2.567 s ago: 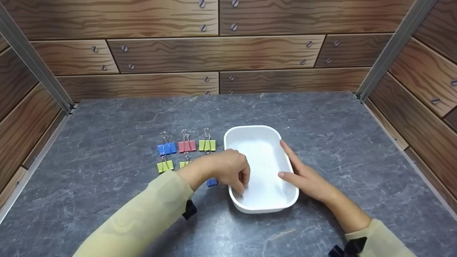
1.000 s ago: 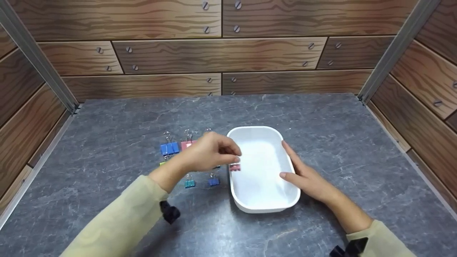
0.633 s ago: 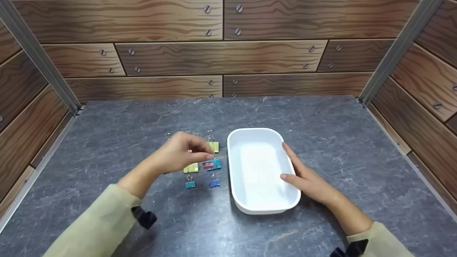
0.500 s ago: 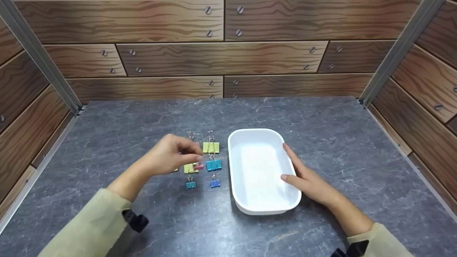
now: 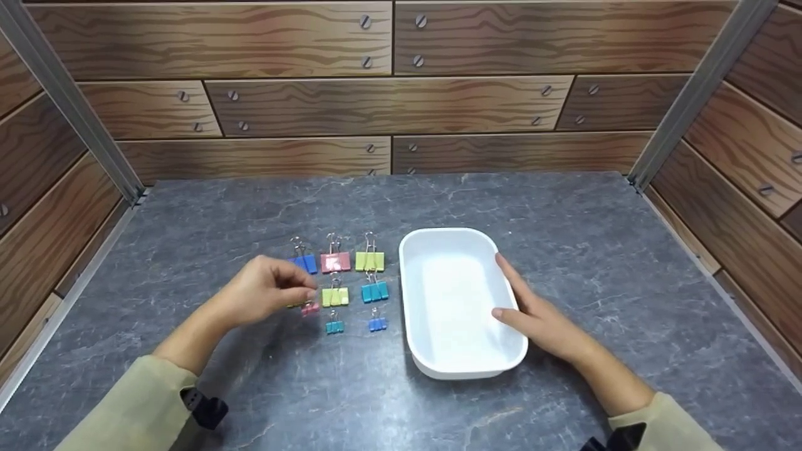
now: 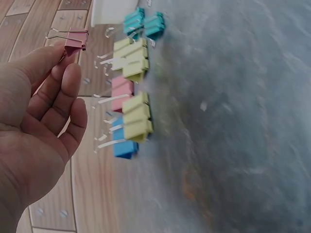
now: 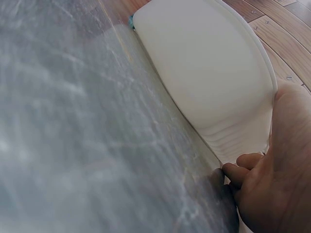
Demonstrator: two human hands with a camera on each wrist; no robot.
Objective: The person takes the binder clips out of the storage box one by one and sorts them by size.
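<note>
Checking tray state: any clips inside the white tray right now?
No. The head view shows the white tray bare inside; the clips sit on the table beside it.

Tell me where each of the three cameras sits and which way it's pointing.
Head: worn on the head, looking forward and down at the grey table, the white tray and the rows of binder clips; both forearms and hands show.
Left wrist: on the left wrist, looking along the palm; the left hand pinches a small pink clip by its wire handle.
Right wrist: on the right wrist, looking low across the table; the right hand rests against the tray's side.
Shared: head and left wrist both show the pink clip and the rows; all three show the tray.
</note>
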